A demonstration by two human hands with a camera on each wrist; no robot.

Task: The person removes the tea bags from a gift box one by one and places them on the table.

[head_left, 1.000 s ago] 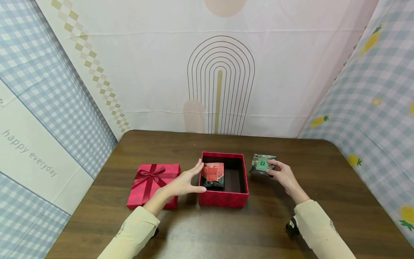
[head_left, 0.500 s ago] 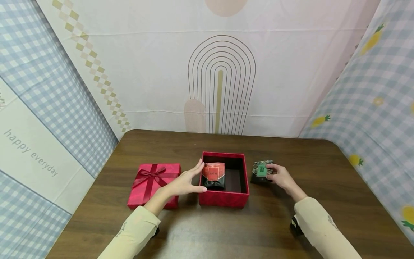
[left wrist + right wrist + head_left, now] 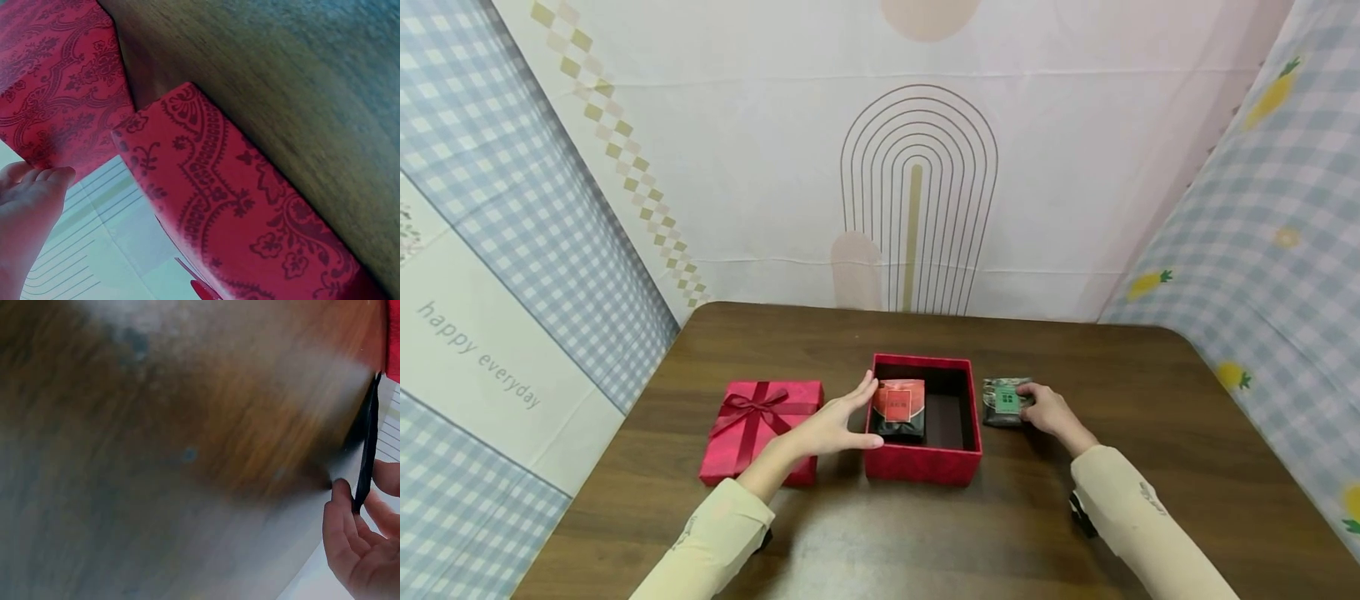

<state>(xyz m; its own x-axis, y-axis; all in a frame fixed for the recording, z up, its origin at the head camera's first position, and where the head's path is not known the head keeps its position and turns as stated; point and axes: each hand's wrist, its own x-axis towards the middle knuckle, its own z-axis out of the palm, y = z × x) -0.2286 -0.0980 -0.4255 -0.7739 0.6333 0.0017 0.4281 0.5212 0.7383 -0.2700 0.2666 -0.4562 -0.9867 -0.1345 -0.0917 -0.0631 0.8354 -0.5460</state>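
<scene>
A red gift box (image 3: 925, 463) stands uncovered on the table, dark inside. In its left half sits a black sachet with an orange-red label (image 3: 898, 406). My left hand (image 3: 829, 429) is at the box's left side, thumb spread from the straight fingers; in the left wrist view its fingertips meet the patterned box wall (image 3: 62, 81). To the right of the box, my right hand (image 3: 1049, 412) pinches the right edge of a dark sachet with a green label (image 3: 1002, 401). Edge-on in the right wrist view, that sachet (image 3: 367, 450) lies between thumb and fingers.
A red box lid (image 3: 730, 450) with a ribbon bow (image 3: 756, 406) lies left of the box, beneath the left forearm. Brown wooden tabletop (image 3: 910, 542) surrounds these things. A patterned cloth (image 3: 760, 167) hangs behind the table, with checked cloth on both sides.
My right hand has brought the green-labelled sachet lower, and the sachet has turned from tilted to nearly square beside the box. My left hand has stayed at the box's left side.
</scene>
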